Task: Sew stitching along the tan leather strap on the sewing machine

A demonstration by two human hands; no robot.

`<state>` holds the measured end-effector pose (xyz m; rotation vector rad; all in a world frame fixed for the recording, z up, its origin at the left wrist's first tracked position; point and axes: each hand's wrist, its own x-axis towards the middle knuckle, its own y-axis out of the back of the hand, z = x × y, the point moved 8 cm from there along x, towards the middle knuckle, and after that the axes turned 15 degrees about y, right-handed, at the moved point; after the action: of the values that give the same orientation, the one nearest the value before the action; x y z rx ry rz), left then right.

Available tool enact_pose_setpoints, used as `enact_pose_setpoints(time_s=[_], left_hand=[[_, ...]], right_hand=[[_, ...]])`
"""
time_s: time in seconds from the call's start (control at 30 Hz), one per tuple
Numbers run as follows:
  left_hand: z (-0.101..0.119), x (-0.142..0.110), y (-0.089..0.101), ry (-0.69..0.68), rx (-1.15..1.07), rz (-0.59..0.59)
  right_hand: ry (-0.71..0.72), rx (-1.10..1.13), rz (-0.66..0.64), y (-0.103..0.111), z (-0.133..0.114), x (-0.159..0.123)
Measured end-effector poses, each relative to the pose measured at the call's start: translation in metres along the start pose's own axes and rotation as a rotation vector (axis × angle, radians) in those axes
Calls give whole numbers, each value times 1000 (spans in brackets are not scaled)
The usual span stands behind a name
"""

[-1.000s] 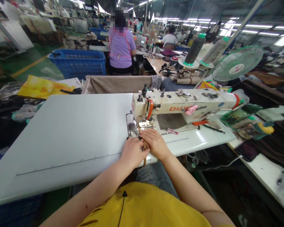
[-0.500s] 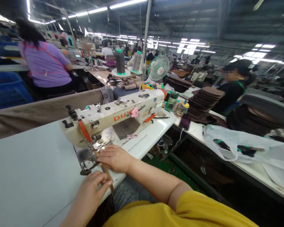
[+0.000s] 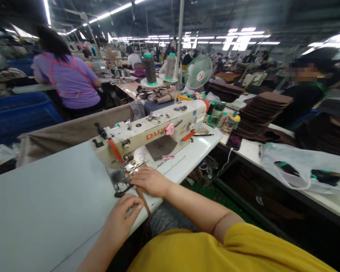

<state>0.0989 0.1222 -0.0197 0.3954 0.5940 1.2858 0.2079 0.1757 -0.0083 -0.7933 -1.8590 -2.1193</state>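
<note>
A narrow brown strip runs from the sewing machine's needle area down over the table's front edge. Just in front of the presser foot, my right hand is on the strip, its fingers close together and gripping it against the machine bed. Nearer to me, my left hand has bent fingers, with thumb and fingertips pinched at the strip's left edge. The strip's far end is hidden by my right fingers and the machine head.
Pink-handled thread snips lie on the machine bed. Thread cones and a fan stand behind. To the right are a phone, stacked brown pieces and a plastic bag. Co-workers sit at left and right.
The camera view has swung left, so the scene sits further right. My left fingertips have shifted slightly up along the strip, to its edge. My right hand stays by the presser foot.
</note>
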Motion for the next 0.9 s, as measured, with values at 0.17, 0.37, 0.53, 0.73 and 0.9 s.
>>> enact_pose_setpoints(time_s=[0.17,0.37,0.53,0.73,0.9], left_hand=[[-7,-5,19,80,-72,144],[0,-10,16,13,15,244],[34,-19,7,-247,297,362],[56,-25,-15,-366,623,409],[62,-27,-26,-361,722,474]], right_hand=[[-47,57,126,6,4,1],[-39,78,150,8,2,2],[-18,62,155,10,0,2],[-13,51,153,9,1,2],[-22,53,162,9,1,2]])
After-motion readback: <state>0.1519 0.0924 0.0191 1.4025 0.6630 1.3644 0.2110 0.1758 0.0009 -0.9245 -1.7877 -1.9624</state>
